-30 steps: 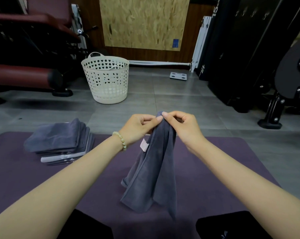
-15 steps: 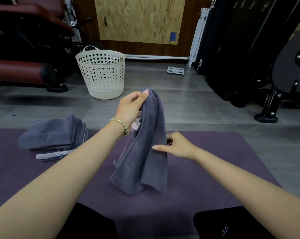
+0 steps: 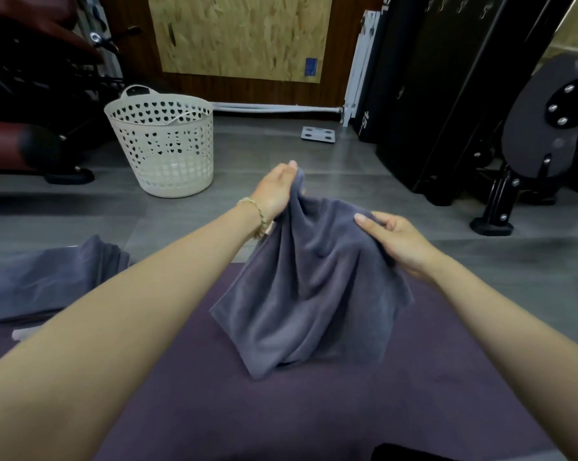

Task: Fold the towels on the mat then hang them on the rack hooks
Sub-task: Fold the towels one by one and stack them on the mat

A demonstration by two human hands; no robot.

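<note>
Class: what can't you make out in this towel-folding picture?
Head view:
1. Stack: left arm and left edge hide part; count unclear.
2. Left hand: most fingers behind towel.
3. Basket contents: wall hides them.
4. Hooks: tiny, dark, at top edge.

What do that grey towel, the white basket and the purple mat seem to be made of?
The grey towel looks like soft terry or microfibre: matte, fuzzy, draping in limp folds. The white basket is likely moulded plastic: smooth, stiff wall pierced with heart-shaped holes. The purple mat is probably foam or rubber: flat, matte, no visible weave.
</note>
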